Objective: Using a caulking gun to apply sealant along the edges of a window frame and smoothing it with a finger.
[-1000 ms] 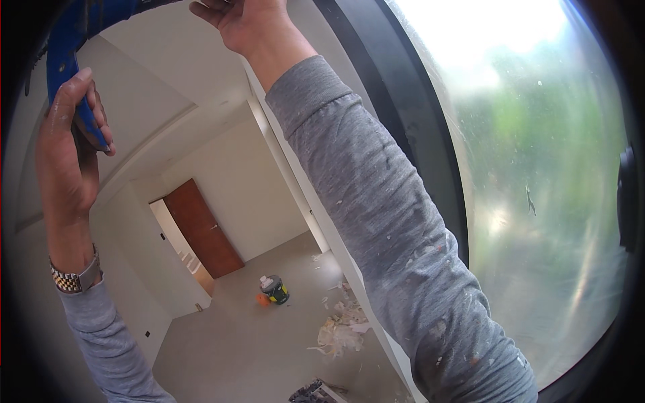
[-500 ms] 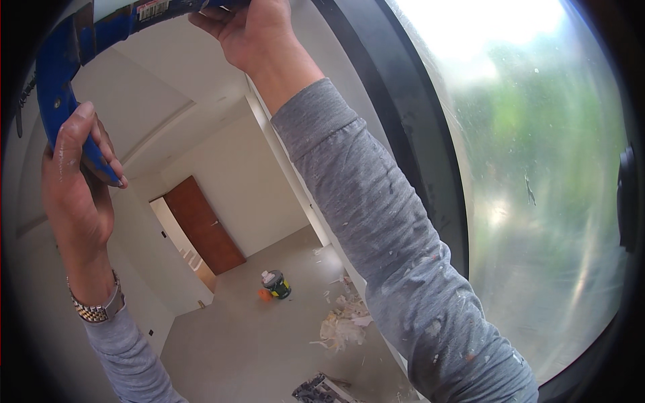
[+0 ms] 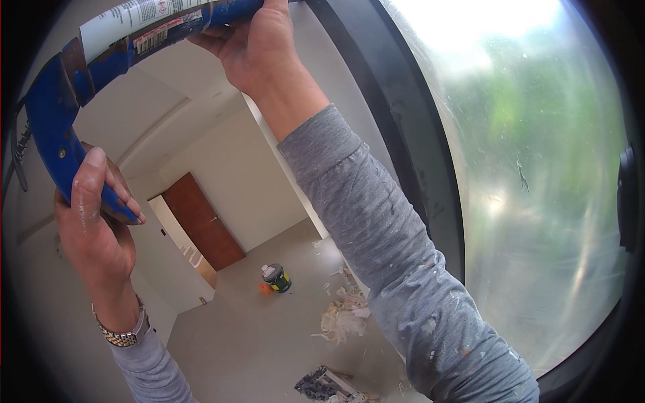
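Blue metal caulking gun point(image 3: 50, 121), worn paint, curved handle, raised in both hands across the upper left of the view; white printed cartridge point(image 3: 124, 30) lies along its barrel; dark toothed rod point(image 3: 23, 144) sticks out at the gun's rear, left edge; bare left hand point(image 3: 97, 221) at the gun's handle, fingers wrapped and clamped on it, thumb lying along it; bare right hand point(image 3: 259, 60) against the underside of the gun's barrel, fingers partly behind it, cannot tell whether they clamp or just support; silver-and-gold metal watch point(image 3: 122, 334) on the left wrist, below the gun; paint-flecked grey sleeves point(image 3: 396, 235) on both arms; black window frame point(image 3: 410, 127) right of the gun, hazy bright pane point(image 3: 537, 221) farther right; reddish-brown door point(image 3: 201, 221) well beyond and below the gun; on the grey floor point(image 3: 235, 342), far below the gun, dark green-and-yellow bucket point(image 3: 279, 279) beside a small orange item point(image 3: 266, 289); heap of pale crumpled scraps point(image 3: 344, 316) also far below, farther right.
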The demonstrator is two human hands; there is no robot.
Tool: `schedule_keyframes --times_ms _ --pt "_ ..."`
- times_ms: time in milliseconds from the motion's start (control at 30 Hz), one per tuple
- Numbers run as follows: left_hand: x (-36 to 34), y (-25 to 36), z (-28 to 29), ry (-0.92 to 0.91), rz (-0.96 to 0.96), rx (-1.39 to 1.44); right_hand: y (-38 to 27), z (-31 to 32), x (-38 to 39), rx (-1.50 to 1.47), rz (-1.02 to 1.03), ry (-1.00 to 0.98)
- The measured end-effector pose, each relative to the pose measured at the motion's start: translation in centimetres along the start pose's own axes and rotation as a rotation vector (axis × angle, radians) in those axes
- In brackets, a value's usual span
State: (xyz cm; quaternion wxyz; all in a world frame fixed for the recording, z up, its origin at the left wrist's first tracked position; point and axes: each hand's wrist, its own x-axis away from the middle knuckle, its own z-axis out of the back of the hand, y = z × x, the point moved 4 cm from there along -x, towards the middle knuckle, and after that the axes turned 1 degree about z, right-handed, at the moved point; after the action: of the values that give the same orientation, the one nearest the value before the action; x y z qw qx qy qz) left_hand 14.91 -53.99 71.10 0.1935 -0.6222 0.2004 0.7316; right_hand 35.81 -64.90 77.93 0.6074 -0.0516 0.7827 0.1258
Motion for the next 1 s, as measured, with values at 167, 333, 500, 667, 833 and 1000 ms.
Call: schedule_keyframes --times_ms 167,333,500,667,833,1000 --pt "1.6 0.2 -0.7 -0.015 -0.039 0.018 0.3 1.2 0.8 -0.015 -0.031 0.003" --pt "3.1 0.2 -0.7 -0.036 -0.04 -0.008 0.0 1.5 2.1 -0.061 -0.038 0.008" --pt "4.7 0.1 -1.1 -0.043 -0.019 0.015 -0.1 2.1 3.5 -0.048 -0.041 0.075" --pt "6.6 0.2 -1.6 0.003 -0.027 0.027 0.1 2.4 5.1 -0.062 0.016 0.127" --pt "8.3 -0.1 -1.6 -0.01 0.004 0.033 -0.2 2.5 6.9 -0.059 -0.006 0.165" --pt "10.0 0.2 -2.2 0.009 0.021 0.026 -1.4 2.7 8.5 -0.05 0.039 0.18"
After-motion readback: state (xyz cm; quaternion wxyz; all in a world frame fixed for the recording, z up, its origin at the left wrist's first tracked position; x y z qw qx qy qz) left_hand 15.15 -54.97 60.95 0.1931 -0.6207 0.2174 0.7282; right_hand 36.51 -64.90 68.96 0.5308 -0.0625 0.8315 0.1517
